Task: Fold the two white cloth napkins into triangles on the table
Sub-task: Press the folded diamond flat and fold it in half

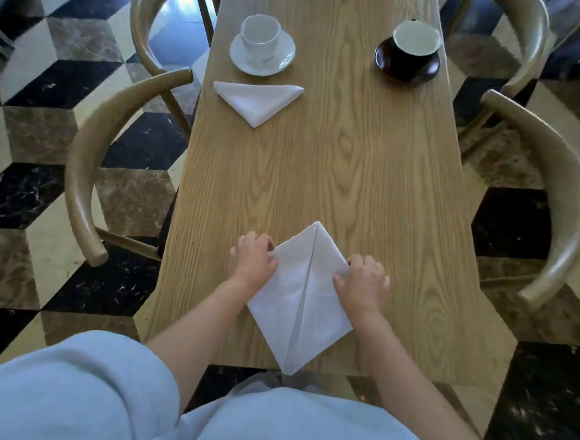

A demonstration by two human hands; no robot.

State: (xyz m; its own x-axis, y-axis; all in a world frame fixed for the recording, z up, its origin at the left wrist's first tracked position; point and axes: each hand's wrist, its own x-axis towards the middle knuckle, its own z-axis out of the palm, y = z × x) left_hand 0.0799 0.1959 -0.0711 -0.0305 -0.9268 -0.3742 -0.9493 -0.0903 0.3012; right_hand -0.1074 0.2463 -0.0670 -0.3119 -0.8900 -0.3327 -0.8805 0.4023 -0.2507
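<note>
A: Writing first, any to read?

B: A faint grey mark shows on the side of the white ceramic cup [260,35], too blurred to read.

A: Take the long pale oak-grain table [353,176] as the landmark. What stands on it?

B: At its far left, the white cup stands on a round white saucer [261,53]. At its far right, a black cup with a pale inside [415,43] stands on a dark round saucer [406,63]. Both cups look empty.

A: And the napkins?

B: One folded white cloth triangle [257,101] lies on the table just nearer than the white saucer, point toward the person. The other white cloth napkin [302,296] lies at the table's near edge, folded into a kite shape with a seam down its middle, its near tip hanging just over the edge.

A: Hands?

B: The left hand [253,259] has curled fingers pinching the napkin's left corner. The right hand [363,280] likewise has curled fingers gripping the right corner. Both forearms cross the near edge of the table and cover part of the cloth's sides.

A: Around the table?

B: A curved wooden armchair [89,171] stands at its left side, another [564,198] at its right, with more chair backs beyond. Beneath it lies a floor of black, brown and cream marble tiles [29,153]. The person's light blue garment [98,395] fills the space nearest the camera.
</note>
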